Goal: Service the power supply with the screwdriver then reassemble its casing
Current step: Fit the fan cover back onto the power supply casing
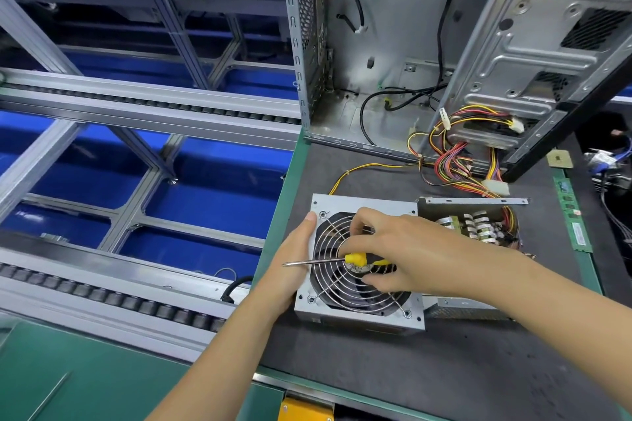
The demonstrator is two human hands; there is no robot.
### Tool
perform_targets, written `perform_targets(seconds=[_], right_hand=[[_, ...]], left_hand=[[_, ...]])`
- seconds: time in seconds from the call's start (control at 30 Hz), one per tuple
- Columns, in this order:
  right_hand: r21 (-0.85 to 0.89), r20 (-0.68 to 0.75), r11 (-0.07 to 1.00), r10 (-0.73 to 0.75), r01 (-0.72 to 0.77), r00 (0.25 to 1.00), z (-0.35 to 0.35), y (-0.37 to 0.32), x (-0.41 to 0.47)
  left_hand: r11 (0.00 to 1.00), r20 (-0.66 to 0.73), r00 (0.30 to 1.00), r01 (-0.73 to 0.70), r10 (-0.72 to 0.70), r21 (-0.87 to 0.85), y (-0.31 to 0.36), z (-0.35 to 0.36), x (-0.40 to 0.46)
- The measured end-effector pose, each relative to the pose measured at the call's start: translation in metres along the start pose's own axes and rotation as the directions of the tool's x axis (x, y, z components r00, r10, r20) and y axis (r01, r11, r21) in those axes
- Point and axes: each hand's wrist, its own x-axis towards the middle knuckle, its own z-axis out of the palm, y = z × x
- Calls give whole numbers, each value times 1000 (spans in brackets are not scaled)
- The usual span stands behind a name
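Two bare forearms reach up from the bottom edge of the frame to a grey metal power supply (pixel 359 267) lying on a dark mat (pixel 427 369) over the green table (pixel 85 379), right of centre. At left, the left hand (pixel 290 263) lies along the casing's left wall, fingers mostly hidden behind the box, thumb straight against its upper left corner. Beside it, the round wire fan grille (pixel 345 270) of concentric rings faces up, a screw at each of its four corners. Across the grille lies the screwdriver (pixel 328 260), thin steel shaft pointing left over the left hand, yellow handle held in the curled fingers of the right hand (pixel 386 249), which covers the grille's right half. Right of the cover, the supply's inner half (pixel 478 229) sits open, showing coils and components.

Upper left of the frame, aluminium rails and roller tracks (pixel 136 96) cross over blue bins (pixel 205 202). Upper centre, an open steel computer case (pixel 393 44) stands on the table, black cables inside. A bundle of red, yellow and black wires (pixel 458 161) with white connectors runs from its lower right towards the supply. At far right, one green memory stick (pixel 574 215) lies on the table's edge.
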Motion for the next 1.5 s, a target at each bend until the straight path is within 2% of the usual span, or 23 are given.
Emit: perform_targets(seconds=[0.2, 0.33, 0.47, 0.53, 0.6, 0.67, 0.73, 0.8, 0.9, 0.97, 1.07, 1.17, 1.5], right_hand=[[-38, -28, 999, 7, -8, 1000, 4, 2, 0], [15, -67, 999, 38, -37, 997, 9, 1, -4], [124, -210, 992, 63, -37, 976, 10, 2, -17], [236, -348, 967, 173, -93, 921, 10, 9, -26], [405, -445, 895, 373, -189, 814, 10, 17, -34], [579, -413, 753, 602, -312, 684, 9, 29, -41], [702, -279, 594, 737, -393, 615, 12, 41, -47], [791, -112, 454, 766, -410, 633, 17, 46, -51], [911, 120, 199, 709, -361, 695, 24, 43, -48], [946, 187, 79, 658, -314, 729, 27, 40, -44], [972, 193, -17, 624, -234, 757, 30, 38, -40], [981, 176, -45, 597, -187, 783, 33, 37, -38], [988, 121, 8, 586, -155, 802, 43, 35, -35]], left_hand=[[999, 0, 1000, 26, -26, -19, 0, -1, 3], [1000, 21, 1000, -5, 5, 3, -3, -1, 5], [1000, 32, 999, 5, -5, 4, -4, -2, 2], [999, 28, 999, -25, 24, 30, -5, -2, 2], [997, 34, 998, -55, 53, 57, -5, -2, 4], [997, 37, 998, -51, 49, 62, -5, -1, 4], [996, 27, 998, -50, 49, 76, -5, -1, 4], [995, 40, 997, -63, 60, 80, -5, -1, 4], [991, 40, 995, -94, 90, 96, -6, -1, 6], [990, 40, 995, -93, 90, 105, -7, -1, 6], [992, 48, 996, -85, 80, 98, -6, -1, 6], [992, 31, 997, -80, 77, 101, -6, -1, 5], [992, -9, 997, -80, 81, 101, -5, -1, 1]])
